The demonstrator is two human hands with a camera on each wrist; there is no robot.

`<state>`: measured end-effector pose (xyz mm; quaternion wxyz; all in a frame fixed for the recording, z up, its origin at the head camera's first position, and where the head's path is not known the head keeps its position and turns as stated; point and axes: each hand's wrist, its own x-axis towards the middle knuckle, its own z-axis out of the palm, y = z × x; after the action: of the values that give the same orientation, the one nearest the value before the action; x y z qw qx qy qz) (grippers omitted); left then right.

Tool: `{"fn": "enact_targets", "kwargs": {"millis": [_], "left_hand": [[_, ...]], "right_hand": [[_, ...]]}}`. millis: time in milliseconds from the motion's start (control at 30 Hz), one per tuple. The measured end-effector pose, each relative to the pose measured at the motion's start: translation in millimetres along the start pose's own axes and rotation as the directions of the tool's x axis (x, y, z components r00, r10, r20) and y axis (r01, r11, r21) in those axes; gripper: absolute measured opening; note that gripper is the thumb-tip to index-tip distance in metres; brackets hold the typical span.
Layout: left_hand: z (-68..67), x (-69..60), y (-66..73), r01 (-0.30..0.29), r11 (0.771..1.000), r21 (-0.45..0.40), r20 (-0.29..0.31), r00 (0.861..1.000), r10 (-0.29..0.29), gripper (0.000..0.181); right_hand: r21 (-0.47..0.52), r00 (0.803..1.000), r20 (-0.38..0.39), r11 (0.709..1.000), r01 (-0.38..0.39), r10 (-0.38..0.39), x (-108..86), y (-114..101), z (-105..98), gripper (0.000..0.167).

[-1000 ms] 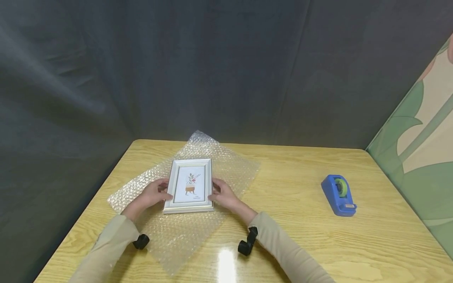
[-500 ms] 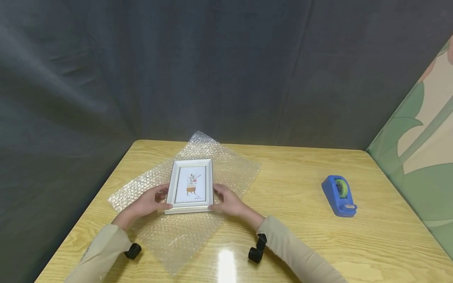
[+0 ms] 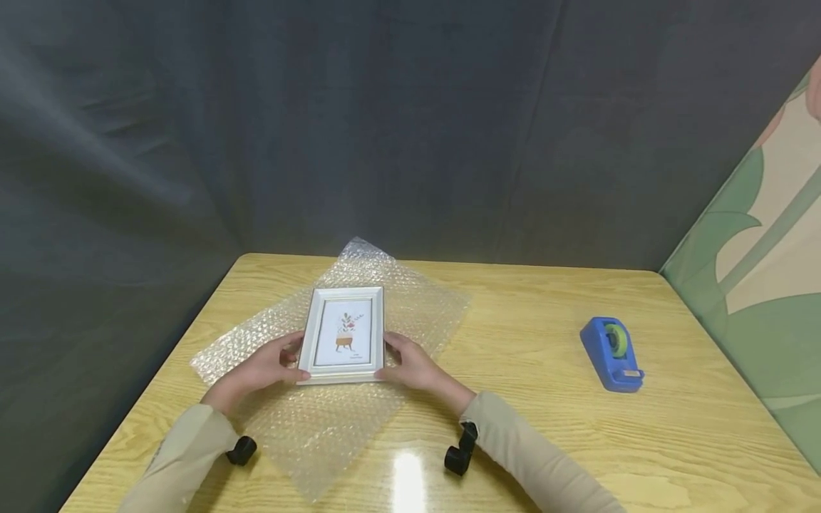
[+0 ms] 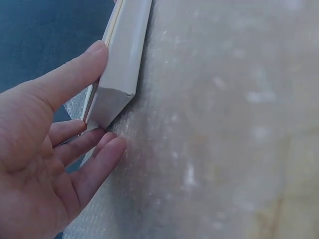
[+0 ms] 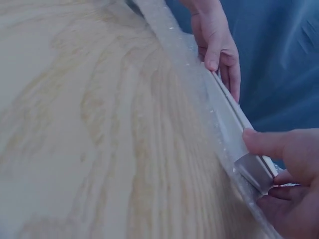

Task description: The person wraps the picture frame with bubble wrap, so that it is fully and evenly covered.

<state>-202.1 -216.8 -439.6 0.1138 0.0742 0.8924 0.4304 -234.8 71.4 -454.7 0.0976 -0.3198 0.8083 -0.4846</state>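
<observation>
A silver-white picture frame [image 3: 344,336] with a plant print lies face up on a sheet of bubble wrap [image 3: 314,434]. The left hand [image 3: 266,365] grips its lower left side, thumb on the front rim; in the left wrist view this hand [image 4: 55,134] has its fingertips at the side and underneath the frame [image 4: 124,55]. At the lower right side the right hand [image 3: 413,367] holds the frame likewise. In the right wrist view the right hand [image 5: 291,174] pinches the near corner of the frame [image 5: 256,172], its lower fingers by the bubble wrap [image 5: 172,35].
A blue tape dispenser [image 3: 612,356] with green tape stands on the right of the wooden table [image 3: 526,335]. Dark curtain [image 3: 398,128] hangs behind the table and along its left. A leaf-patterned panel [image 3: 763,285] borders the right side.
Both hands have slid down the frame's sides toward its lower corners, the wrists moving slightly outward. The frame has stayed almost in place on the bubble wrap.
</observation>
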Motion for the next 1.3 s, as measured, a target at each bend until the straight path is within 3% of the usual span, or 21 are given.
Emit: {"fn": "enact_targets", "kwargs": {"millis": [300,633,800,1000,1300], "left_hand": [[-0.8,1.6,2.8,0.038,0.998,-0.043,0.012,0.999,-0.037,0.087],[-10.4,8.2,7.1,-0.001,0.998,-0.065,0.059,0.998,0.005,0.082],[-12.5,16.4,5.8,-0.009,0.999,-0.053,0.025,1.0,0.01,0.079],[-16.3,28.0,2.8,-0.028,1.0,0.014,-0.015,1.0,0.028,0.069],[-19.5,33.1,8.2,-0.036,0.999,0.003,-0.007,0.999,0.036,0.053]], "right_hand": [[-0.027,0.999,-0.011,0.999,-0.037,0.037,2.9,-4,-1,0.068],[0.052,1.0,0.009,0.998,0.018,-0.019,-7.4,-2,-9,0.067],[-0.02,0.993,0.066,0.995,0.1,-0.098,-20.3,-11,-15,0.066],[-0.134,0.966,0.157,0.965,0.226,-0.204,-37.4,-21,-12,0.065],[-0.253,0.935,0.29,0.926,0.282,-0.205,-54.0,-29,-4,0.061]]}}
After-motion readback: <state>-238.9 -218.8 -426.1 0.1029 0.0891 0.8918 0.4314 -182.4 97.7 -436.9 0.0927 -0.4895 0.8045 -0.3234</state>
